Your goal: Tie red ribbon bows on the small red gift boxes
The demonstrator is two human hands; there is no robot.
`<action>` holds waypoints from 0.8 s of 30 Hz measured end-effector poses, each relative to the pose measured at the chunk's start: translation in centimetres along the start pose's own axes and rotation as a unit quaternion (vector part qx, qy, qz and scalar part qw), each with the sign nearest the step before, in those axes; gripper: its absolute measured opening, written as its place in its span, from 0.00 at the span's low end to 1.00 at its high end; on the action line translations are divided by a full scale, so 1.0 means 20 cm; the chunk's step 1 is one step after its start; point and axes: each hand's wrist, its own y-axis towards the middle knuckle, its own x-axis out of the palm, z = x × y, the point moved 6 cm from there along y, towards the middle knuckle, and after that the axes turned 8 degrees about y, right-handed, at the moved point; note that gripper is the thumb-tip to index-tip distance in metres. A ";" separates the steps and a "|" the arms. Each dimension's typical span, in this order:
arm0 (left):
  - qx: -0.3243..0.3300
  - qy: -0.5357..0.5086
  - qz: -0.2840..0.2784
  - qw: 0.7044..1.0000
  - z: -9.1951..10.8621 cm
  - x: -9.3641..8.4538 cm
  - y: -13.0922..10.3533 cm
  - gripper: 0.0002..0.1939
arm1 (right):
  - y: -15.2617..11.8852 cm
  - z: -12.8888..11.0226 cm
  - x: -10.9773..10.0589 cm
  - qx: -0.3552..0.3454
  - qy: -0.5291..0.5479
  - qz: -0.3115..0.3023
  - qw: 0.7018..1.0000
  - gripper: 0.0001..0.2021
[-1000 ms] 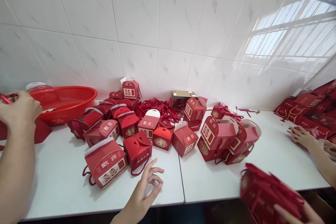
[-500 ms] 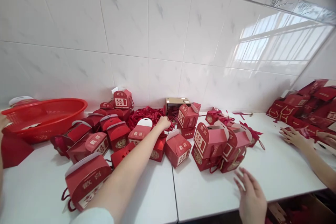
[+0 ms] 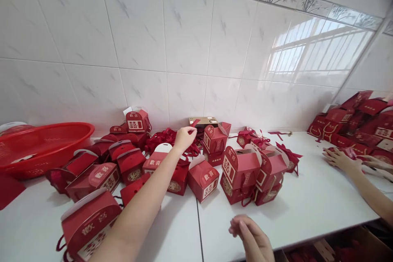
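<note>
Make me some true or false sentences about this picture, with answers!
A round, red plastic basket sits at the left. True.
The left hand is inside that basket. False: it's by the loose, dark-red ribbon strips.
Red cardboard boxes stand on the flat white table. True.
The right hand holds a box. False: no box is in it.
Another person's hand is at the right. True.
The shiny tiled wall is blue. False: it's mostly white.

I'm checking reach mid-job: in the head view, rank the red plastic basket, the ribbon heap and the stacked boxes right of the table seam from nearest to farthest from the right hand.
From the right hand:
1. Stacked boxes: just beyond it.
2. Ribbon heap: farther back and left, near the wall.
3. Red plastic basket: far left.
</note>
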 end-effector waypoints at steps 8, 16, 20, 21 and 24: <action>0.103 -0.146 -0.027 0.984 0.12 0.01 -0.89 0.08 | 0.04 0.05 0.31 0.073 0.033 -0.020 0.997 0.20; 0.025 -0.152 -0.099 0.983 -0.07 0.06 -1.20 0.15 | -0.05 0.19 0.40 0.185 0.052 -0.058 0.980 0.17; -0.005 -0.173 -0.123 0.977 -0.11 0.08 -1.29 0.14 | -0.18 0.29 0.44 0.251 0.033 -0.112 0.961 0.23; -0.012 -0.177 -0.138 0.974 -0.12 0.09 -1.33 0.14 | -0.21 0.31 0.44 0.262 0.035 -0.124 0.956 0.23; -0.016 -0.180 -0.193 0.965 -0.12 0.16 -1.46 0.10 | -0.28 0.35 0.42 0.254 0.044 -0.119 0.959 0.21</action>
